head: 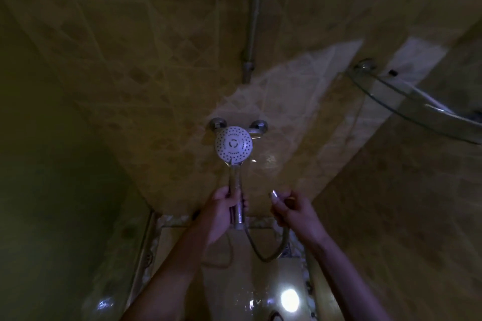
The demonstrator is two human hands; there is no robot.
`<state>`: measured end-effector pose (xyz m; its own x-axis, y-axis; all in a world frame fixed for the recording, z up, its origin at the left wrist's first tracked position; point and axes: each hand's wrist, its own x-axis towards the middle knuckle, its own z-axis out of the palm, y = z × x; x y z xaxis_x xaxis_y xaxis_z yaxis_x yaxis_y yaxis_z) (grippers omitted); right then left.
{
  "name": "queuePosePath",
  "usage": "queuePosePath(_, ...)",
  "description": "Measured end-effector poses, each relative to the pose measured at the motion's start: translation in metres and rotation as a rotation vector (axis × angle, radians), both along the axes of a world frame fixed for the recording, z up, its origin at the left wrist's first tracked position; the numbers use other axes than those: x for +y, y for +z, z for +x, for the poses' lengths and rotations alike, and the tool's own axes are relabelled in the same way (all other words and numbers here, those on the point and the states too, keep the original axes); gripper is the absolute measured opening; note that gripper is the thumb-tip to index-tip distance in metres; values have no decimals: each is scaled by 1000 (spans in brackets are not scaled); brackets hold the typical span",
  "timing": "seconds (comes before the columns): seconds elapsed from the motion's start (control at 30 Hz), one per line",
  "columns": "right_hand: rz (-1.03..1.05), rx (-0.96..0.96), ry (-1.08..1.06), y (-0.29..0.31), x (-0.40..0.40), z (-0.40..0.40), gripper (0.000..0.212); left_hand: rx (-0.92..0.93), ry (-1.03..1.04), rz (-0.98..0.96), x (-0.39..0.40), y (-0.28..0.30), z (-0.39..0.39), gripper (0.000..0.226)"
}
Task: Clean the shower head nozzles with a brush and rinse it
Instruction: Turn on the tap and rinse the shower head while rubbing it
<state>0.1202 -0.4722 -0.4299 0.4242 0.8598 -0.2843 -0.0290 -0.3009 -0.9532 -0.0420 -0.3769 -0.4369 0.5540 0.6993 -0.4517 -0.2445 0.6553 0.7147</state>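
Note:
A round white shower head (pixel 234 145) with dark nozzle dots faces me, in front of the wall tap. My left hand (pixel 225 210) grips its chrome handle (pixel 236 199) and holds it upright. My right hand (pixel 293 207) is to the right of the handle, apart from it, and pinches a small light-tipped object (pixel 274 195) whose shape is too dim to make out. The metal hose (pixel 268 250) loops down from the handle's base.
The chrome wall mixer (pixel 257 129) sits right behind the shower head on a brown tiled wall. A vertical pipe (pixel 251 34) runs up above it. A curved glass corner shelf (pixel 417 101) juts out at the upper right. The wet floor (pixel 260 294) below reflects a light.

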Motion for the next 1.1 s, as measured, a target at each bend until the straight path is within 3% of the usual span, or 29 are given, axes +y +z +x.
queuePosePath(0.37, 154, 12, -174, 26, -65, -10, 10, -220, -116, 222, -11, 76, 85, 14)
queuePosePath(1.1, 244, -56, -251, 55, -54, -1, 15, -254, -141, 349, -14, 93, 113, 11)
